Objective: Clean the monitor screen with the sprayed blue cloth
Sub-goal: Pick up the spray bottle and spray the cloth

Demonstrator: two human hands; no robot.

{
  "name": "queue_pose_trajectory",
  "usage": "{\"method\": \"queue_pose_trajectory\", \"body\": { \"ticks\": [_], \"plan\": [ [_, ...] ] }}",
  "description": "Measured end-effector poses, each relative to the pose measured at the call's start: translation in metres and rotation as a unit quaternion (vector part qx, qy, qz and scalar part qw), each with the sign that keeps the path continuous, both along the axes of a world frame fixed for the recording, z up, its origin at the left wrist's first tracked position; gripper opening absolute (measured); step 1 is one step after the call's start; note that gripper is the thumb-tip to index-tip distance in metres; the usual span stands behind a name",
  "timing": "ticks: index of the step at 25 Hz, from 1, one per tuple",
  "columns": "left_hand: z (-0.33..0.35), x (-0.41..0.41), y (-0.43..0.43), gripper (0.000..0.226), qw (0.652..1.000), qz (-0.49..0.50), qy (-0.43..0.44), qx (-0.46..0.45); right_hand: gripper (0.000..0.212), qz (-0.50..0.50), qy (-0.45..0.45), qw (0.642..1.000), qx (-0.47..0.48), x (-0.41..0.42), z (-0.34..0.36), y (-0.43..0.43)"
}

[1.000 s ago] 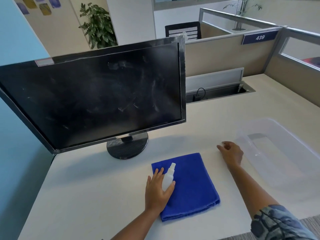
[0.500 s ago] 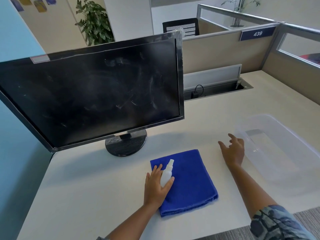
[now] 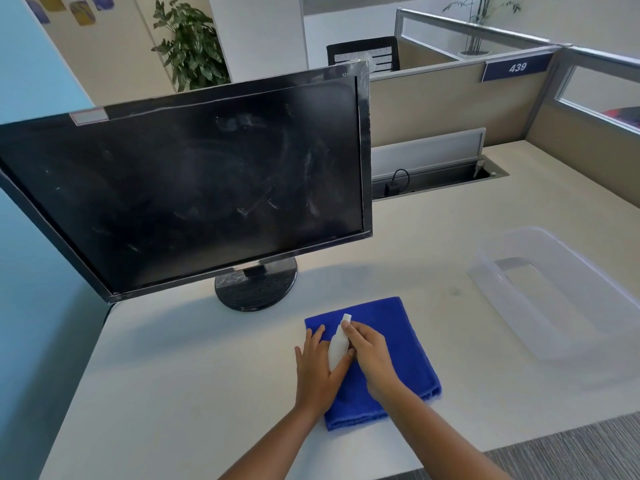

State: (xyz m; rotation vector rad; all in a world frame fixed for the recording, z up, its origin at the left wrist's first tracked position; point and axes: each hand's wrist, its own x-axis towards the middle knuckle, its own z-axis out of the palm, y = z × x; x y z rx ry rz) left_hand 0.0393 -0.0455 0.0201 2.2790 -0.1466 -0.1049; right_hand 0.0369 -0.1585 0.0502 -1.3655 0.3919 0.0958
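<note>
A black monitor point(image 3: 194, 188) with a smeared, dusty screen stands tilted on a round base point(image 3: 256, 287) at the left of the desk. In front of it a folded blue cloth point(image 3: 405, 344) lies flat on the desk. A small white spray bottle point(image 3: 337, 344) lies on the cloth. My left hand point(image 3: 318, 368) holds the bottle's body from the left. My right hand point(image 3: 370, 355) has its fingers on the bottle's neck and cap, resting over the cloth.
A clear plastic bin point(image 3: 561, 292) sits on the desk at the right. An open cable tray point(image 3: 436, 180) with a plug runs along the back. Beige cubicle partitions point(image 3: 450, 102) close the back and right. The desk's front edge lies just below my forearms.
My right hand moved left from beside the plastic bin onto the spray bottle's top. The left hand kept hold of the bottle on the cloth.
</note>
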Motion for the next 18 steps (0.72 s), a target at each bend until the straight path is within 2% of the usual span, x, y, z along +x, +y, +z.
{"method": "queue_pose_trajectory", "body": {
  "ticks": [3, 6, 10, 18],
  "plan": [
    [-0.002, -0.006, 0.003, 0.047, 1.0, 0.009, -0.001, 0.027, 0.017, -0.032, 0.047, 0.994, 0.095, 0.003, 0.003, 0.0],
    [-0.006, -0.009, 0.005, 0.048, 0.998, 0.004, 0.002, 0.058, 0.014, -0.062, 0.072, 0.986, 0.137, 0.002, 0.005, 0.003],
    [-0.008, -0.012, 0.002, 0.051, 0.996, 0.005, -0.005, 0.088, 0.021, -0.119, 0.094, 0.981, 0.125, 0.001, 0.006, 0.009],
    [-0.006, -0.024, -0.003, 0.049, 0.993, 0.003, -0.02, 0.113, 0.006, -0.202, 0.085, 0.972, 0.09, 0.003, 0.002, 0.013]
  ]
}}
